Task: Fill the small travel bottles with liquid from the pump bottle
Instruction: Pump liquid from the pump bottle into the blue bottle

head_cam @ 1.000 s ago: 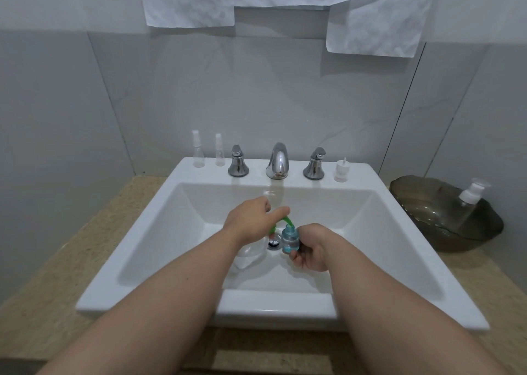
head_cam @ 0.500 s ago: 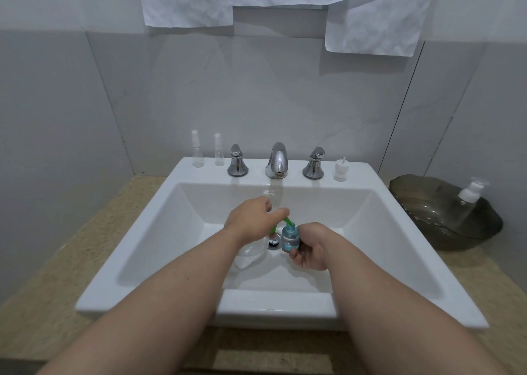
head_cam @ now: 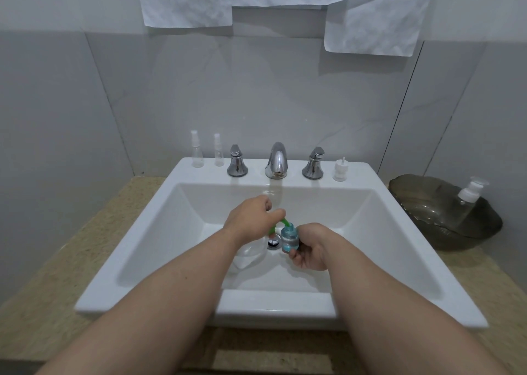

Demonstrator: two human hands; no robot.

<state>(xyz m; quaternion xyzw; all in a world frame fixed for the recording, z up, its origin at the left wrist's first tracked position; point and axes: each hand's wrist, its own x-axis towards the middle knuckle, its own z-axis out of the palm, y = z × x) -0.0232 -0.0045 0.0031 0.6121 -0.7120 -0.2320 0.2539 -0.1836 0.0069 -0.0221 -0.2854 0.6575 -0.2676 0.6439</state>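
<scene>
2 slim spray bottles [head_cam: 196, 153] stand upright on the back-left rim of the sink [head_cam: 118, 260], well apart from the work. I judge they are parked there so that nothing knocks them over before their turn.

Moving right, my left hand [head_cam: 252, 220] sits on top of the clear pump bottle [head_cam: 248, 256], which stands in the basin just left of the drain [head_cam: 273, 243]. The fingers curl over the pump head and the forefinger lies along the green spout [head_cam: 283, 222], so 1 press should send liquid straight down it. Working low over the basin makes sense to me, since any drip runs to the drain and not onto the counter.

The spout's tip meets the mouth of the small blue travel bottle [head_cam: 290, 239], held roughly upright just right of the drain so that its opening faces the spout. My right hand [head_cam: 310, 249] grips it from the right side, fingers curled round its body. A darker band low in the bottle suggests some liquid, but I cannot tell how full it is.

Further right, 1 white pump cap [head_cam: 340, 170] rests on the rim; it is probably this bottle's own top, set aside. At the far right, a dark bowl [head_cam: 422, 203] holds a spare pump bottle [head_cam: 467, 203], which leans against its wall.
</scene>
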